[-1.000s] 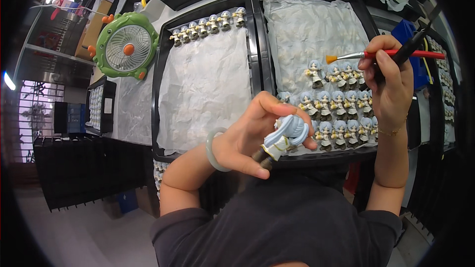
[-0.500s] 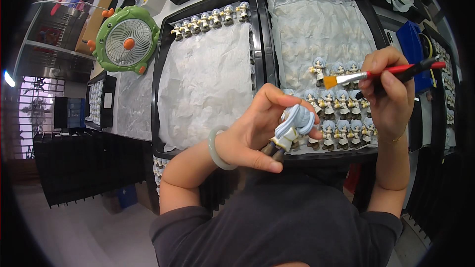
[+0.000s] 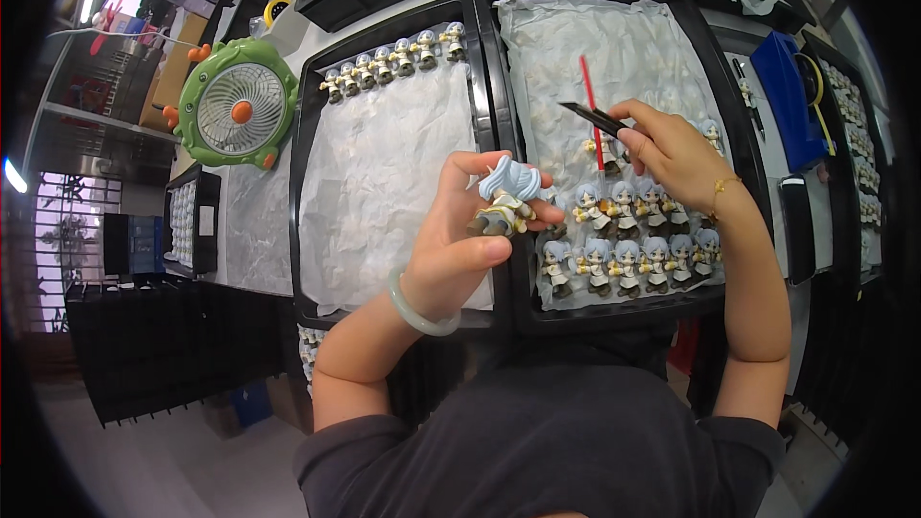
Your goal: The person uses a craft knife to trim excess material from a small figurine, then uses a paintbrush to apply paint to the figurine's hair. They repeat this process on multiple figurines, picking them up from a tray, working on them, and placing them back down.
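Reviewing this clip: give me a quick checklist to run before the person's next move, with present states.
1. Blue-haired, white-robed figurine held in the left hand: ok.
2. Slim black tool held in the right hand: ok.
3. Thin red-handled brush clear of the blue-haired figurines in the right tray: cannot tell.
4. Crumpled white paper lining the left black tray: ok.
5. Hands apart from each other: ok.
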A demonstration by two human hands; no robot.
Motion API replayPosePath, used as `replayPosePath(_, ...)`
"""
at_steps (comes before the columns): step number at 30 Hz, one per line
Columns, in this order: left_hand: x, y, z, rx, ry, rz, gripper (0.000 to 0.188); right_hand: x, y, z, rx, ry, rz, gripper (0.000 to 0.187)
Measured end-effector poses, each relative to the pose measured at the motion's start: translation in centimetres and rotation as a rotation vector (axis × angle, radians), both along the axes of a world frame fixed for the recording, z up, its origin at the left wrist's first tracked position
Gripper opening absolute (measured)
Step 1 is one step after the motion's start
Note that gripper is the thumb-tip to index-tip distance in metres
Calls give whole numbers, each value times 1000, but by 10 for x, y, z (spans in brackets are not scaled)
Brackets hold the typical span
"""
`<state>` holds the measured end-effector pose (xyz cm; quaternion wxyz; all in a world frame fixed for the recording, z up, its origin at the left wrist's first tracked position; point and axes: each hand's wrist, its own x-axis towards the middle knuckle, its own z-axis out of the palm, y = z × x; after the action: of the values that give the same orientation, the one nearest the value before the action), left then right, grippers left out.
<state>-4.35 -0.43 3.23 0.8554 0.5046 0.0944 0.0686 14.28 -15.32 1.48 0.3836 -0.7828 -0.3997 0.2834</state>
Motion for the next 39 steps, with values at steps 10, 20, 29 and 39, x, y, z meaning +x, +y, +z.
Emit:
replayPosePath(10, -1, 5, -5, -27, -182, -192, 69, -36, -5, 28, 640, 575, 127, 53)
replayPosePath(20, -5, -5, 0, -184, -179, -356, 73, -36, -26, 29, 893, 750, 273, 44)
replayPosePath(29, -7, -6, -4, -211, -228, -442, 67, -62, -17, 28, 841, 362, 288, 25)
replayPosePath(39, -3, -9, -16, -67, -424, -424, 67, -70, -17, 29, 752, 38, 304, 29)
